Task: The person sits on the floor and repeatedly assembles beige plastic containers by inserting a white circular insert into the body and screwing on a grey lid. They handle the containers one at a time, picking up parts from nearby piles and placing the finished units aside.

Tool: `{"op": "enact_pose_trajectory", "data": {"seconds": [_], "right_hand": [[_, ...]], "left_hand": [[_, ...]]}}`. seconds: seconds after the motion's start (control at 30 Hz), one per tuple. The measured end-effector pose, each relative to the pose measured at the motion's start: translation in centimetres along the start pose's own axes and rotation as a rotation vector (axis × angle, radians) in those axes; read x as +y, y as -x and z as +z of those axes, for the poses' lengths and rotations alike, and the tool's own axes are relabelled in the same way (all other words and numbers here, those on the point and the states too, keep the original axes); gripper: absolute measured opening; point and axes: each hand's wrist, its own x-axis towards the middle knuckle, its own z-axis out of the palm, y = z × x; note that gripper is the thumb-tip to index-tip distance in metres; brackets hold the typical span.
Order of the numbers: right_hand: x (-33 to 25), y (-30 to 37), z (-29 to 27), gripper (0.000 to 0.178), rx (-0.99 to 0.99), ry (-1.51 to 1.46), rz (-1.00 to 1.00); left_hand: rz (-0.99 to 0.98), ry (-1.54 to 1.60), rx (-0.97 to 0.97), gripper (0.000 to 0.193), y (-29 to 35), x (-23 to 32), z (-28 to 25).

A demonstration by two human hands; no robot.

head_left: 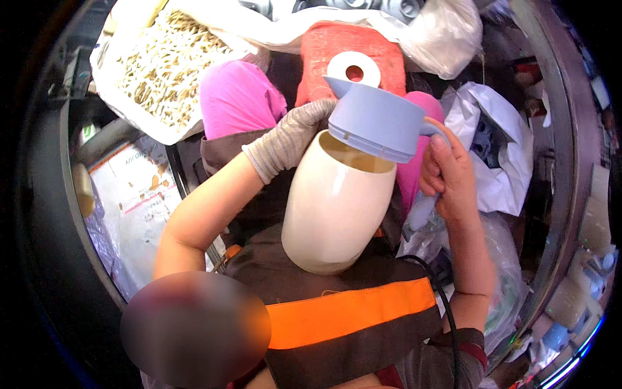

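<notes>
The left hand (291, 139), in a grey striped knit glove, lies against the upper left side of a tall, glossy cream jug body (337, 211) with rounded sides. Its fingertips are hidden behind the jug's top, so I cannot tell how far they close, or on which part. The bare right hand (447, 172) is clenched around the curved handle of a blue-grey plastic spouted collar (376, 120), its fingers wrapped about the grip on the right.

The jug body sits over the person's lap, tilted, its mouth facing up and away and its rounded base toward the person. The collar is tipped over that mouth, the pointed spout to the upper left; the yellowish inside shows below the collar's lower rim, so the collar is not seated. Whether the two touch at the right edge is hard to tell.

Beneath the jug body is a dark brown apron (376, 337) with a wide orange band (353, 313) across it. Beyond the hands, a flat white ring (338, 65) with a round hole rests on a red wrapped bundle (317, 48). At the upper left, a white sack (170, 133) holds many small pale beige pieces (172, 71). To the right, a crumpled white plastic bag (508, 172) holds dark blue-grey parts (484, 141).
</notes>
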Motion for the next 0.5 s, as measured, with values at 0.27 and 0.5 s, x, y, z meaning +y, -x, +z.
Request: {"op": "enact_pose_trajectory", "data": {"seconds": [0.27, 0.5], "right_hand": [[1.7, -1.4, 0.5, 0.034, 0.061, 0.008, 0.044], [2.5, -1.9, -0.1, 0.031, 0.096, 0.083, 0.005]], "left_hand": [[0.119, 0.059, 0.013, 0.063, -0.6, -1.0, -1.2], [0.039, -0.021, -0.025, 0.086, -0.3, -0.7, -0.5]]}}
